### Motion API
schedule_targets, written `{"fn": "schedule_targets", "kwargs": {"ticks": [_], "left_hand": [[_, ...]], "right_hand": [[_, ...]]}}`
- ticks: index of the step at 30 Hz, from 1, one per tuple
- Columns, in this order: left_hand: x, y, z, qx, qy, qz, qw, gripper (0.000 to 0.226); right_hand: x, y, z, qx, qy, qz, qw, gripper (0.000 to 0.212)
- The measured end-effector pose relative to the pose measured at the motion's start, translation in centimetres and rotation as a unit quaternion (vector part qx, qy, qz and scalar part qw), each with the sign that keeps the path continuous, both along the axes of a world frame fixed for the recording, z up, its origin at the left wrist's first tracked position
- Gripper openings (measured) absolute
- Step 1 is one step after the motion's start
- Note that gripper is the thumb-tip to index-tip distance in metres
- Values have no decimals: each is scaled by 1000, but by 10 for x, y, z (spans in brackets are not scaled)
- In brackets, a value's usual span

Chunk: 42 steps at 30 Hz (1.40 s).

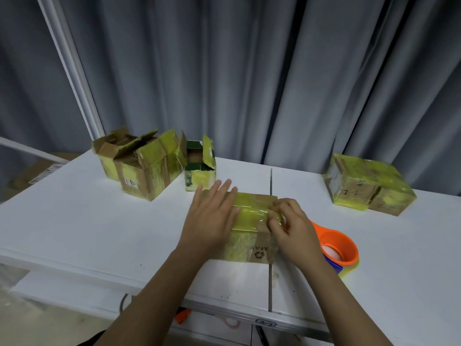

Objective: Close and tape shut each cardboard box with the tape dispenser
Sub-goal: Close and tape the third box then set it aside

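Note:
A small cardboard box [252, 216] with yellow tape over its closed top sits in the middle of the white table [74, 221]. My left hand [212, 216] lies flat on the left half of its top, fingers straight. My right hand [289, 226] is on the box's right end, its curled fingertips pressing the yellow tape down at the edge. The orange tape dispenser [336, 248] lies on the table just right of the box, partly behind my right wrist.
Two open boxes [142, 166] stand at the back left, with a small open green box [199, 168] beside them. Two taped boxes [366, 186] sit at the back right. A grey curtain hangs behind. The table has a seam [270, 283] and a near edge.

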<state>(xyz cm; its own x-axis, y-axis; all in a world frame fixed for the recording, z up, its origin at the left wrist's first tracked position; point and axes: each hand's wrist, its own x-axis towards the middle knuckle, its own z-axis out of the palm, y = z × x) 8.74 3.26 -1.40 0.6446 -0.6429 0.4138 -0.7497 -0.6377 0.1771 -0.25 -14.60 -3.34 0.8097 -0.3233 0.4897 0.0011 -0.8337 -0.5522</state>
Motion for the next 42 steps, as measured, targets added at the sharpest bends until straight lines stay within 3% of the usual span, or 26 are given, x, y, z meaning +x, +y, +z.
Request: {"fn": "schedule_targets", "kwargs": {"ticks": [4,6,8,11,13,16,19,23,26,30,32,36,39,42], "left_hand": [[-6,-13,-10,81,24,15,996,98],[-4,-13,-15,78,27,22,996,99],[1,-13,-17,100,12,23,995,96],[4,-13,-15,130,7,22,991,92],[3,-14,-11,116,22,19,993,97],[2,-15,-8,131,33,22,991,120],[0,-13,-7,139,42,27,989,125],[-5,-12,-6,131,44,30,990,126],[-7,-11,-3,131,45,27,990,120],[-6,-13,-10,120,3,25,992,91],[-7,-15,-9,127,9,20,992,89],[-3,-18,-7,113,46,7,992,99],[2,-18,-4,116,42,-11,992,115],[-1,-17,3,115,56,8,992,116]], "right_hand": [[2,2,-5,118,-33,2,992,11],[4,2,-4,221,-55,16,974,21],[3,0,1,252,-56,33,965,21],[-4,-8,10,216,-58,6,975,17],[-12,-20,13,130,-23,-90,987,15],[-27,-33,10,-9,158,-204,966,37],[-36,-33,0,-69,286,-222,930,59],[-42,-34,-15,-116,309,-258,908,58],[-47,-39,-22,-100,310,-244,913,63],[-59,-50,-10,-109,256,-234,931,56],[-66,-58,-2,-104,148,-272,945,56],[-69,-67,11,-37,-53,-251,966,54],[-65,-58,17,13,-118,-159,980,52],[-57,-49,14,13,-125,-94,988,56]]}}
